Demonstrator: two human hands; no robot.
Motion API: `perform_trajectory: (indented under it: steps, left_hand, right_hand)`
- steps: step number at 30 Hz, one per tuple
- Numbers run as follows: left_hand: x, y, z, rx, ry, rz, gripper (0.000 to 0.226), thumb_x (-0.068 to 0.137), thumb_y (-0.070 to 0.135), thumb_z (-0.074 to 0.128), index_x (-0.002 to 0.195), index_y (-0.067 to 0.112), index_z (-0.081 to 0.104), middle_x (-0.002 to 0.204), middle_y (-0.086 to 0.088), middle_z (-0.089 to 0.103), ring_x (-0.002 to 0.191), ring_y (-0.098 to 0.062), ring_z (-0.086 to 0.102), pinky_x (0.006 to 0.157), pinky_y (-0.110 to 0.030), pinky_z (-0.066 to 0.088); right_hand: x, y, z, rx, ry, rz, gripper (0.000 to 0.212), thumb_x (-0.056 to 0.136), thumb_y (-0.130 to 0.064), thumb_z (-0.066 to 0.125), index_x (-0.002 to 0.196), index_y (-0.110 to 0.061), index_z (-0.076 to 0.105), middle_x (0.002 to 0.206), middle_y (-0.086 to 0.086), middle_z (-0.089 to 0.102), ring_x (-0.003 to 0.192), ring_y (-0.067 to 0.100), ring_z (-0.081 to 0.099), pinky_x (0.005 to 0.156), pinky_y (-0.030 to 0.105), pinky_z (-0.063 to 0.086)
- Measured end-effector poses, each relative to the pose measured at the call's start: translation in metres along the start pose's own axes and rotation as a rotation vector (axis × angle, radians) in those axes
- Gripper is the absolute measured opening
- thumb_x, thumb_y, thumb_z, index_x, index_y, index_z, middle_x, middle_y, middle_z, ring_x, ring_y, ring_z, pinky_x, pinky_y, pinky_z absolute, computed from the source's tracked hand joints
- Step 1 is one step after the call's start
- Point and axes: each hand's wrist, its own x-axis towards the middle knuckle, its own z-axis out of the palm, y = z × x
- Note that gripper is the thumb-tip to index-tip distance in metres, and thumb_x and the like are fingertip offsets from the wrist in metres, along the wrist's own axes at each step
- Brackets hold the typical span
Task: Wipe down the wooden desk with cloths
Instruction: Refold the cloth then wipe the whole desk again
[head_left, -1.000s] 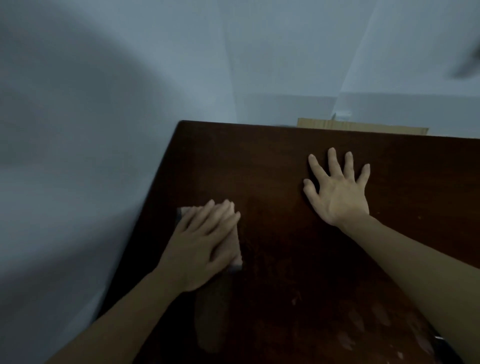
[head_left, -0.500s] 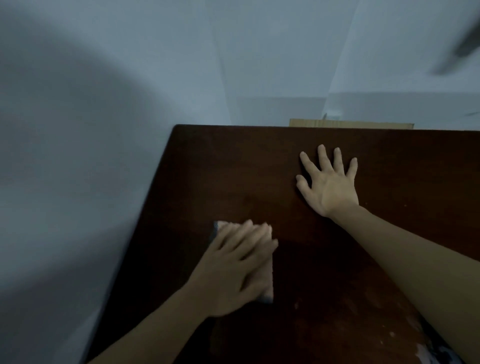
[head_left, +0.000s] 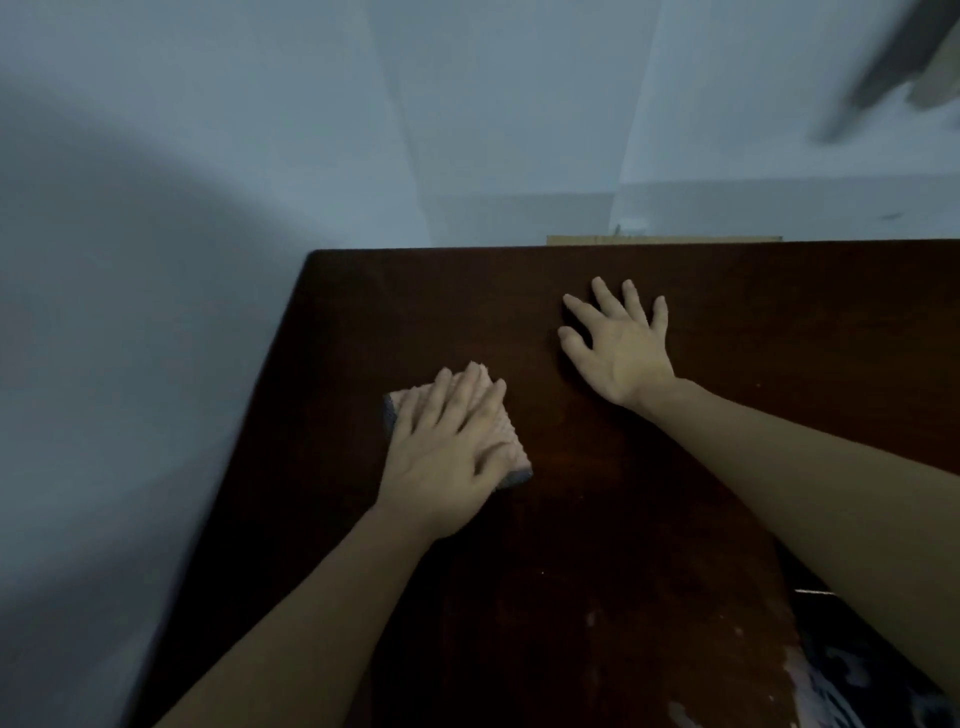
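Wiping looks midway: left hand (head_left: 447, 452) presses flat on the cloth (head_left: 511, 441) mid-frame, right hand (head_left: 621, 353) splayed on the desk (head_left: 779, 338), pale smears lower right remaining.

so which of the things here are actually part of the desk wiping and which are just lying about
Part of the job:
- folded pink cloth with a grey underside, pressed flat under the left hand
- dark brown wooden desk
- right hand, spread flat on the desk

Just there:
- pale wooden board behind the desk's far edge
- white wall
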Motion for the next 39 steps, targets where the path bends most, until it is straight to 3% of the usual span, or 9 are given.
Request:
perform_trajectory:
  steps: [3, 7, 11, 16, 20, 24, 27, 32, 39]
  left_hand:
    - [-0.021, 0.028, 0.002, -0.034, -0.029, 0.126, 0.066, 0.103, 0.061, 0.023, 0.160, 0.040, -0.004, 0.167, 0.012, -0.019, 0.153, -0.013, -0.022, 0.121, -0.036, -0.016]
    - [-0.028, 0.061, 0.016, -0.020, 0.010, 0.239, 0.069, 0.100, 0.060, 0.031, 0.162, 0.036, 0.012, 0.170, 0.008, -0.001, 0.157, -0.017, -0.007, 0.124, -0.042, -0.008]
    - [-0.017, 0.066, 0.010, -0.032, -0.032, 0.260, 0.071, 0.102, 0.060, 0.028, 0.162, 0.037, -0.003, 0.169, 0.012, -0.014, 0.153, -0.012, -0.022, 0.123, -0.041, -0.015]
    - [-0.028, 0.027, -0.010, -0.043, 0.014, 0.046, 0.064, 0.102, 0.059, 0.018, 0.157, 0.043, -0.011, 0.164, 0.016, -0.019, 0.151, -0.009, -0.024, 0.121, -0.039, -0.019]
    - [-0.043, -0.016, -0.017, -0.025, -0.009, -0.162, 0.076, 0.085, 0.070, -0.007, 0.155, 0.042, -0.015, 0.163, 0.015, -0.020, 0.150, -0.009, -0.023, 0.122, -0.039, -0.015]
    - [-0.048, -0.020, -0.021, -0.084, -0.005, -0.243, 0.071, 0.095, 0.065, 0.004, 0.159, 0.037, -0.007, 0.168, 0.010, -0.011, 0.153, -0.013, -0.018, 0.125, -0.042, -0.010]
    - [-0.045, -0.008, -0.019, -0.113, 0.009, -0.244, 0.065, 0.102, 0.058, 0.016, 0.160, 0.037, -0.004, 0.169, 0.009, -0.010, 0.154, -0.015, -0.016, 0.126, -0.043, -0.008]
    - [-0.036, 0.014, -0.012, -0.157, 0.020, -0.192, 0.062, 0.105, 0.055, 0.021, 0.160, 0.039, -0.002, 0.169, 0.011, -0.010, 0.154, -0.013, -0.017, 0.125, -0.042, -0.010]
    - [-0.019, 0.026, 0.002, -0.172, 0.020, -0.176, 0.060, 0.106, 0.054, 0.023, 0.160, 0.043, 0.000, 0.169, 0.011, -0.009, 0.154, -0.013, -0.015, 0.124, -0.043, -0.011]
  right_hand:
    - [-0.008, 0.012, -0.011, 0.119, 0.068, -0.002, 0.053, 0.106, -0.047, 0.033, 0.157, -0.031, 0.033, 0.167, -0.001, 0.024, 0.156, 0.029, 0.003, 0.124, 0.056, -0.002]
    - [-0.025, 0.038, -0.019, 0.117, 0.139, 0.022, 0.050, 0.106, -0.041, 0.037, 0.154, -0.028, 0.040, 0.165, -0.002, 0.030, 0.156, 0.027, 0.005, 0.123, 0.057, -0.001]
    - [-0.043, 0.051, -0.018, 0.037, 0.129, 0.019, 0.050, 0.105, -0.039, 0.038, 0.154, -0.028, 0.040, 0.165, -0.003, 0.030, 0.157, 0.026, 0.003, 0.123, 0.058, -0.002]
    - [-0.077, 0.026, -0.007, -0.014, -0.004, -0.129, 0.052, 0.106, -0.039, 0.033, 0.158, -0.032, 0.030, 0.167, -0.009, 0.021, 0.156, 0.020, -0.004, 0.123, 0.053, -0.004]
    - [-0.108, -0.019, 0.007, -0.058, -0.122, -0.355, 0.073, 0.094, -0.057, 0.005, 0.160, -0.032, 0.022, 0.169, -0.007, 0.016, 0.156, 0.021, -0.008, 0.124, 0.050, -0.007]
    - [-0.128, -0.046, 0.026, -0.132, -0.164, -0.457, 0.062, 0.106, -0.055, 0.011, 0.162, -0.031, -0.001, 0.170, -0.003, -0.008, 0.153, 0.024, -0.023, 0.120, 0.046, -0.021]
    - [-0.134, -0.044, 0.036, -0.246, -0.182, -0.460, 0.066, 0.104, -0.059, 0.008, 0.158, -0.031, -0.017, 0.166, 0.000, -0.025, 0.150, 0.029, -0.031, 0.118, 0.051, -0.024]
    - [-0.133, -0.021, 0.028, -0.269, -0.189, -0.480, 0.068, 0.099, -0.068, 0.004, 0.155, -0.039, -0.022, 0.164, -0.001, -0.026, 0.150, 0.031, -0.028, 0.120, 0.053, -0.020]
    - [-0.072, 0.030, 0.001, -0.323, -0.189, -0.239, 0.075, 0.090, -0.075, -0.006, 0.156, -0.043, -0.021, 0.167, 0.000, -0.023, 0.153, 0.031, -0.020, 0.123, 0.055, -0.011]
